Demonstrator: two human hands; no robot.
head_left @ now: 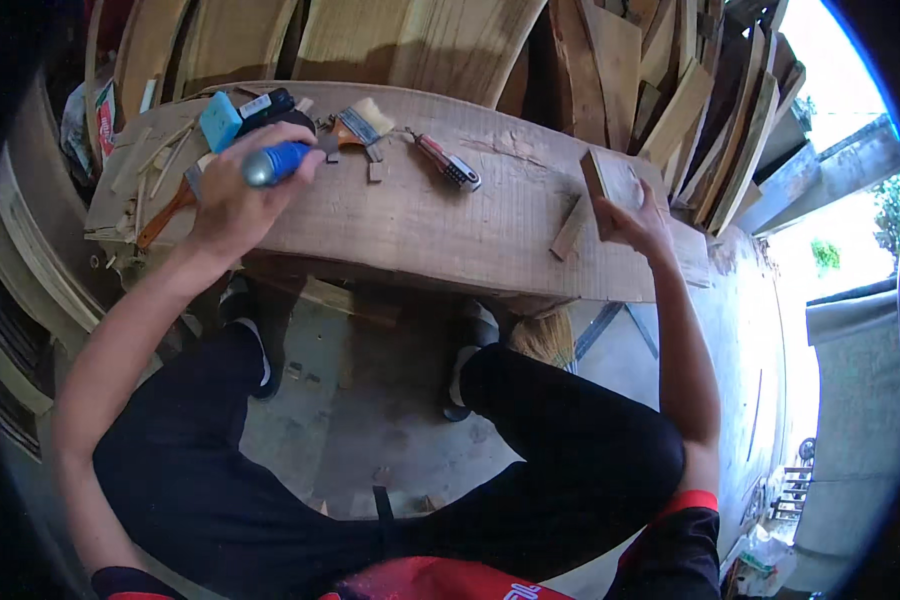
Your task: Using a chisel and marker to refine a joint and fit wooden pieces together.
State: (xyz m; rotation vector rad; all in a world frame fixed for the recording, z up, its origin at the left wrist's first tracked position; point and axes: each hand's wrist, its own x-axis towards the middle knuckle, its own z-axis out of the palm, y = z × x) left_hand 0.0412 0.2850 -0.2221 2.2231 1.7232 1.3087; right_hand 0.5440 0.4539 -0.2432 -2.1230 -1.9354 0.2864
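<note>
My left hand (232,205) is closed round a blue handle with a rounded silver end (276,163); its far end is hidden, so its kind cannot be made out. Near its fingers, on the wooden bench, are a light blue block (220,122) and a black object with a pale label (268,106). Over the bench's right end, my right hand (642,222) grips a flat wooden block (613,178), thumb on its near side. A narrow wood strip (568,228) lies just left of that block.
On the bench (400,225) lie a paintbrush (362,122), a red and grey folding knife or cutter (447,163), a small wood piece (375,172), and an orange-brown handle (168,213) beside thin sticks. Planks (685,115) lean behind. A straw broom (542,340) is under the bench.
</note>
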